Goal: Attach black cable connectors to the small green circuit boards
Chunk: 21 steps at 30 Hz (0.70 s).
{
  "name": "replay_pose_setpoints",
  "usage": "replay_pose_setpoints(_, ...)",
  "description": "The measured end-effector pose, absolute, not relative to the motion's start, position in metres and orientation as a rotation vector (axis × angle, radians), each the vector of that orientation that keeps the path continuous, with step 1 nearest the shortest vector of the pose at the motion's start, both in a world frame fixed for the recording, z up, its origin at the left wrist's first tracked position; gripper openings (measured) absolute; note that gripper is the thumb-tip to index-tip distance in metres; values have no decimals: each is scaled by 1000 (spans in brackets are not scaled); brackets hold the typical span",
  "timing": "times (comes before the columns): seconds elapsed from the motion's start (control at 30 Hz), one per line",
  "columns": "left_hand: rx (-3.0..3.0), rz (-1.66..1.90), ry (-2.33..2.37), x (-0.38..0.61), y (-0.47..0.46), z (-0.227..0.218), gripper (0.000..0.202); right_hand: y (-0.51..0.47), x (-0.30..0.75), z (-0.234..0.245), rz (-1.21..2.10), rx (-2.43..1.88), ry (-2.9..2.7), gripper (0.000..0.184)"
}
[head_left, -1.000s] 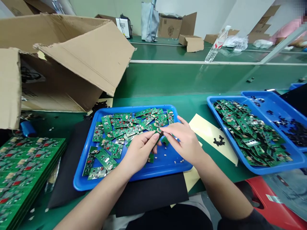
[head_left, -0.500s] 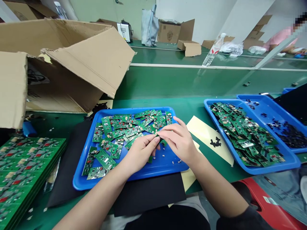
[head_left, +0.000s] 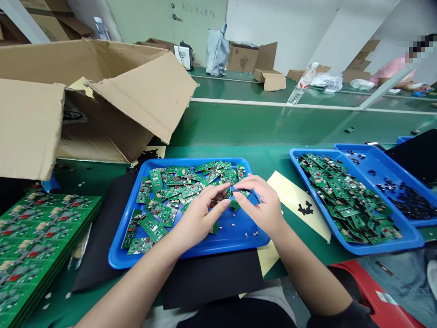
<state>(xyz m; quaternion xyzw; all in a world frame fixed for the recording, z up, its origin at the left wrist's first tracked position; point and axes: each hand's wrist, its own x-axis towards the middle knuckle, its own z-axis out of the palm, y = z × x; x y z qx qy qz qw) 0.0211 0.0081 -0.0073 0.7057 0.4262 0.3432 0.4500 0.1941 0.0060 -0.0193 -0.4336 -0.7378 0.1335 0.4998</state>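
Head view (only 1 here): 2 bare hands over a shallow blue plastic tray (head_left: pixel 232 237), scattered with small rectangular green circuit boards (head_left: pixel 152 227).
Left hand (head_left: pixel 194 216): reaching in from the near left, fingers curled, thumb parted from forefinger. Something dark sits in the curl; can't tell if it's gripped.
Right hand (head_left: pixel 261 200): in from the near right, thumb and forefinger parted at the tips. Can't tell if anything is pinched behind them.
Hand gap: fingertips face each other, near but looking apart.
Nearest board: small green board with pale parts (head_left: pixel 235 206), in the tray just below the right fingertips, right of the left thumb. Right hand is nearer. Long axis: can't tell, part hidden by fingers (annoying angle).
Other boards: spread left of and beyond the fingertips, axes mixed; those at the tray's left lie beside the left wrist.
Tray floor: tiny pale bits (head_left: pixel 233 224) near the right hand.
Right of right hand: cream paper sheet (head_left: pixel 283 191) carrying small black parts (head_left: pixel 305 208), then a 2nd blue plastic tray (head_left: pixel 414 239) heaped with boards.
Far left: stack of green circuit-board panels (head_left: pixel 48 228), well apart from both hands.
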Motion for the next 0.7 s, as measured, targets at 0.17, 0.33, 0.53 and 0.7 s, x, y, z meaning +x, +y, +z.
replay_pose_setpoints(0.17,1806,1008,1073,20,9,-15,29,4,193,-17,366,-974,-1807,6)
replay_pose_setpoints(0.33,1909,1126,1084,20,10,-16,26,3,191,-19,366,-899,-1830,8)
replay_pose_setpoints(0.53,2095,1271,1147,18,9,-9,24,-1,199,-13,568,-784,-1831,26)
replay_pose_setpoints(0.7,2401,1614,1060,15,6,-5,22,1,212,-10,795,-662,-1538,32)
